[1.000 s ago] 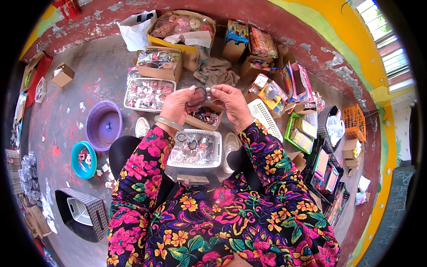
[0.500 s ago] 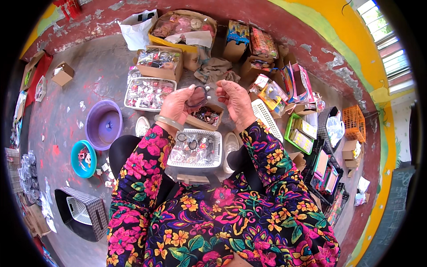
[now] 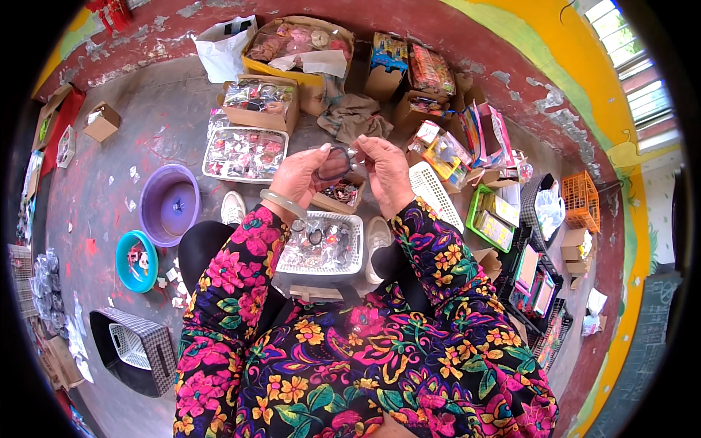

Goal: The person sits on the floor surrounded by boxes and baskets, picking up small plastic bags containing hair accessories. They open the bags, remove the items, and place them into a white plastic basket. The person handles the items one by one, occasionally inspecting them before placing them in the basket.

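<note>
My left hand [image 3: 298,175] is closed, pinching a dark loop that looks like an elastic hair tie [image 3: 334,165]. Thumb and fingertips of my right hand [image 3: 387,174] meet at the loop's right side, by small pale beads; what exactly they grip is too small to make out. Beneath both hands stands a cardboard box [image 3: 353,202] of small dark and coloured pieces, partly hidden. Nearer to me, a white plastic basket [image 3: 358,255] between my knees holds small clear packets, with dark loops on top.
Behind my left hand are a white basket of packets [image 3: 207,169] and a cardboard box [image 3: 252,117]. A purple basin [image 3: 148,208] and a teal basin [image 3: 123,257] stand at left. To the right are an empty white basket [image 3: 436,196], a green tray [image 3: 478,228] and black crates [image 3: 527,288].
My right hand has come a little left and its fingertips now meet the loop. The loop has turned and sits slightly nearer the right hand.
</note>
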Motion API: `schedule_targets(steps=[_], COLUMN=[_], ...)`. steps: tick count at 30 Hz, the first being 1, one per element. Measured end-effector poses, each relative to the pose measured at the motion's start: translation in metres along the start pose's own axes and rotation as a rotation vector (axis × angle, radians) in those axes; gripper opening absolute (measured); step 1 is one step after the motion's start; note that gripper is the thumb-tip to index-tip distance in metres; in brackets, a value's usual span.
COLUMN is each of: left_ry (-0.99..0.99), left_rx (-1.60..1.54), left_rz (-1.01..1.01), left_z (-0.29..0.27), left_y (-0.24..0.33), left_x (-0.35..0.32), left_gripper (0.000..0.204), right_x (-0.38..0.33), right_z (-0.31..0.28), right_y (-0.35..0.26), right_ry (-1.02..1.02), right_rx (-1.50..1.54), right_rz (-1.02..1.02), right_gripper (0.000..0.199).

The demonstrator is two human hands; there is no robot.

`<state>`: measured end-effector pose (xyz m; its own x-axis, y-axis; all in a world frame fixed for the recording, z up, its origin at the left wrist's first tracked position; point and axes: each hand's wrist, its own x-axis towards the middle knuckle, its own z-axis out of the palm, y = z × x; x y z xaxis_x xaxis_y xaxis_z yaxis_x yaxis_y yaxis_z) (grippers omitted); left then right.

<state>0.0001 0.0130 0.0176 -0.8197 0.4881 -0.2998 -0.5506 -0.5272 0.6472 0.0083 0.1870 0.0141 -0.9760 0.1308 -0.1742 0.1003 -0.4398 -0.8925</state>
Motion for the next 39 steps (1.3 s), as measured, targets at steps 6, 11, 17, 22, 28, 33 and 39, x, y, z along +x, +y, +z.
schedule_targets(steps=[6, 11, 17, 22, 28, 33, 39], left_ry=[0.123, 0.146, 0.149, 0.100, 0.053, 0.018, 0.107], left_rx=[-0.112, -0.133, -0.209, -0.137, 0.090, 0.098, 0.124], left_rz=[0.051, 0.067, 0.070, 0.088, 0.048, 0.036, 0.071], left_z=[-0.019, -0.015, -0.008, -0.014, -0.012, -0.015, -0.028], left_y=[0.001, 0.002, 0.004, 0.004, -0.001, 0.003, 0.006], left_x=[0.009, 0.009, 0.003, 0.005, -0.001, 0.001, 0.012], left_gripper=[0.022, 0.022, 0.021, 0.020, 0.022, 0.025, 0.027], right_x=[0.006, -0.004, -0.006, -0.001, -0.004, 0.000, 0.008], right_z=[-0.007, 0.004, 0.007, 0.001, -0.006, -0.009, -0.022], right_y=[-0.009, 0.003, 0.003, 0.001, -0.011, -0.007, -0.009], right_ry=[0.081, -0.092, -0.089, -0.111, -0.243, -0.184, -0.136], right_rx=[-0.105, -0.259, -0.264, -0.198, -0.316, -0.294, -0.356], right_rz=[0.093, 0.113, -0.012, 0.001, 0.276, 0.216, 0.048], right_gripper=[0.019, 0.016, 0.013, 0.015, 0.027, 0.012, 0.011])
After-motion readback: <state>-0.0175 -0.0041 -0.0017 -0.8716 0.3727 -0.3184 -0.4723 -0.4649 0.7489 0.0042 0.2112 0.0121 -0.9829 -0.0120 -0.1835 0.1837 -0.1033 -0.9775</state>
